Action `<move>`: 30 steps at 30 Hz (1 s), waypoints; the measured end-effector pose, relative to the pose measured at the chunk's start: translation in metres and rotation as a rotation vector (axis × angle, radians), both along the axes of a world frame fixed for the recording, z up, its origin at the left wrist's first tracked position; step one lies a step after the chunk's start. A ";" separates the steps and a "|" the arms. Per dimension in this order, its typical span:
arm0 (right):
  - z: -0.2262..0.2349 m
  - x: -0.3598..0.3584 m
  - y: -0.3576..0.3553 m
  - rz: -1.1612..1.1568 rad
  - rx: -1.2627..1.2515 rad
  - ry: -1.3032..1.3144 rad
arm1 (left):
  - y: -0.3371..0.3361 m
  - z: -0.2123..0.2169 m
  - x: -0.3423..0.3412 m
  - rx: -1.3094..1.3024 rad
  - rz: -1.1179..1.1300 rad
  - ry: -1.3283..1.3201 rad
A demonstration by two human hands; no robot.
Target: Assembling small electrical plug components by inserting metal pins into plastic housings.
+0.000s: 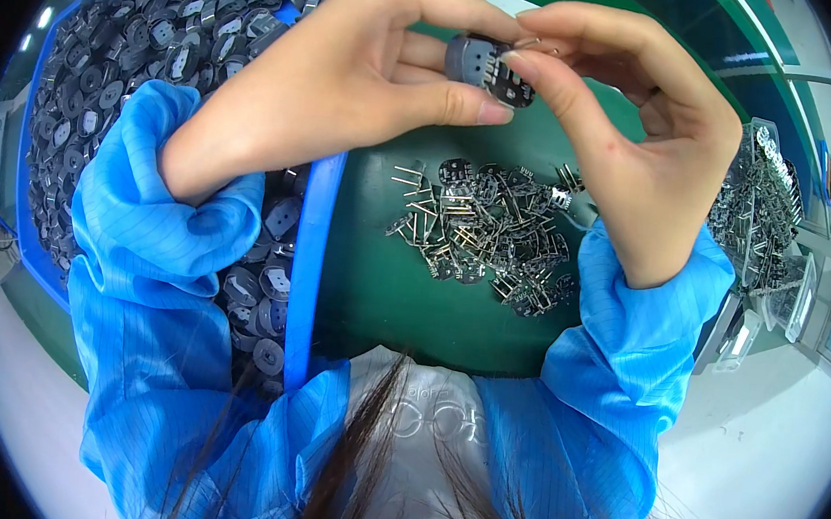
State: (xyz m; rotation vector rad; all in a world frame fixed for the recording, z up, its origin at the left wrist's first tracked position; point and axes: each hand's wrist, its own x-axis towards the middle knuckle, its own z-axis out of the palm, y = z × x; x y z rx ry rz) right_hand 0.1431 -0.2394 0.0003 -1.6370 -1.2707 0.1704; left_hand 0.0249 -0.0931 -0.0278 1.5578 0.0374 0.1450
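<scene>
My left hand [351, 84] is closed on a dark grey round plastic housing [465, 60], held up above the far part of the table. A small black circuit board [516, 92] sits against the housing's right side, between my two hands. My right hand [640, 131] pinches the board's upper edge, where thin metal pins [538, 45] stick out by the fingertips. How far the board is seated in the housing, I cannot tell. Below my hands lies a loose pile of similar black boards with metal pins [496, 227].
A blue bin [309, 271] full of dark grey round housings [165, 35] stands at the left, partly under my left arm. The green table [363, 304] carries the board pile. Beyond my right sleeve, a clear plastic tray [792, 289] holds more pinned boards [756, 208].
</scene>
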 end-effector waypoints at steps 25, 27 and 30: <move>0.000 0.007 -0.001 0.048 0.014 -0.113 | -0.010 0.042 -0.001 0.459 0.169 0.094; 0.001 0.008 -0.001 0.035 0.010 -0.262 | -0.011 0.022 0.000 0.278 0.190 0.049; 0.000 0.004 0.000 0.028 0.006 -0.155 | -0.009 0.007 0.000 0.086 0.203 -0.048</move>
